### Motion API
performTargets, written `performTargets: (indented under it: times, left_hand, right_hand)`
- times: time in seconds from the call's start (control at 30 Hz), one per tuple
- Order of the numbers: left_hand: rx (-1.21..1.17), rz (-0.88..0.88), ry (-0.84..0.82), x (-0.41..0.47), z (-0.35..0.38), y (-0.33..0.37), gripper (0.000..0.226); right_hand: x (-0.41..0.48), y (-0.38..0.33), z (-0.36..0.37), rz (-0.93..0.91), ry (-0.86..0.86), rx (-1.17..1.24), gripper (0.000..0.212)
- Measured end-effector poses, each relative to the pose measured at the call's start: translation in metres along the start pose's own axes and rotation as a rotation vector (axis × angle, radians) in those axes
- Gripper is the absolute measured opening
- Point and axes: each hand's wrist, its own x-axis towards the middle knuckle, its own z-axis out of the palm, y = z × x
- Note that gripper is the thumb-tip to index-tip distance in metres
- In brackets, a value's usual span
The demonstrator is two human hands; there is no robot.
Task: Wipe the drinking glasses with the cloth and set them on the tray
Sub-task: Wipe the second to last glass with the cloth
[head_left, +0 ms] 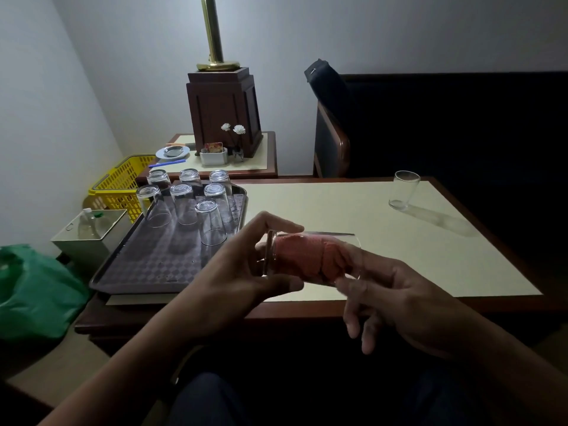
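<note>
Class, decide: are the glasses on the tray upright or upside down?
Upside down: the glasses on the tray show thick bases on top, rims down.

The cloth (319, 259) inside the glass (295, 241) hides some fingers of my right hand (399, 299). At twelve o'clock the lamp pole (212, 26) leaves the top edge; at nine, the green bag (33, 290) is cropped.

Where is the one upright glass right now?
The upright glass stands far right on the table in the head view, alone, away from the tray of upturned glasses at left and beyond the right hand.
</note>
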Motion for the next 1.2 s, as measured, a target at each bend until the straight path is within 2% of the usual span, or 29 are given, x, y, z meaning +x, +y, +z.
performTargets:
  times: [0.03, 0.13, 0.17, 0.27, 0.33, 0.43, 0.5, 0.6, 0.67, 0.73, 0.8, 0.93, 1.03, 1.1, 1.2]
  left_hand:
    - [-0.048, -0.033, -0.003, 0.001, 0.002, -0.002, 0.052]
    - [-0.375, -0.274, -0.011, 0.006, 0.010, -0.006, 0.042]
    - [-0.395, -0.291, 0.010, 0.007, 0.010, -0.009, 0.038]
    - [-0.271, -0.152, 0.038, 0.005, 0.006, -0.019, 0.038]
    - [-0.149, -0.010, 0.022, 0.002, 0.003, -0.019, 0.043]
    - [-0.100, 0.090, 0.038, 0.001, 0.004, -0.017, 0.047]
    - [-0.062, 0.088, 0.063, 0.003, 0.006, -0.019, 0.053]
    - [-0.136, -0.095, 0.071, 0.005, 0.006, -0.022, 0.066]
    - [-0.387, -0.292, 0.012, 0.006, 0.007, -0.021, 0.053]
    - [-0.507, -0.355, -0.017, 0.007, 0.009, -0.024, 0.042]
    - [-0.404, -0.247, 0.023, 0.008, 0.010, -0.030, 0.040]
    - [0.072, 0.160, 0.100, 0.007, 0.007, -0.036, 0.045]
    - [0.306, 0.289, 0.119, 0.005, 0.014, -0.040, 0.047]
    - [0.239, 0.243, 0.153, 0.003, 0.021, -0.040, 0.052]
    - [-0.062, 0.056, 0.169, 0.004, 0.024, -0.034, 0.060]
  right_hand:
    - [0.001, 0.000, 0.000, 0.007, 0.033, 0.017, 0.040]
    - [0.002, 0.004, 0.003, -0.010, 0.112, -0.058, 0.039]
    - [0.001, 0.005, 0.005, -0.018, 0.116, -0.086, 0.041]
    - [0.002, 0.006, 0.010, -0.019, 0.033, -0.086, 0.042]
    - [0.004, 0.007, 0.009, 0.024, 0.024, 0.008, 0.043]
    - [0.008, 0.011, 0.004, 0.057, 0.126, 0.152, 0.049]
    - [0.010, 0.013, 0.003, 0.022, 0.199, 0.167, 0.045]
    - [0.009, 0.015, 0.004, -0.032, 0.262, 0.123, 0.034]
    - [0.007, 0.017, 0.003, -0.054, 0.295, 0.072, 0.032]
    - [0.004, 0.018, 0.003, -0.057, 0.282, 0.023, 0.032]
    - [0.003, 0.015, 0.003, -0.035, 0.249, 0.004, 0.036]
    - [0.009, 0.015, -0.005, 0.061, 0.311, 0.125, 0.047]
    - [0.009, 0.017, -0.011, 0.061, 0.302, 0.093, 0.027]
    - [0.004, 0.016, -0.013, 0.030, 0.225, -0.055, 0.027]
    - [-0.001, 0.018, -0.018, -0.086, 0.180, -0.290, 0.040]
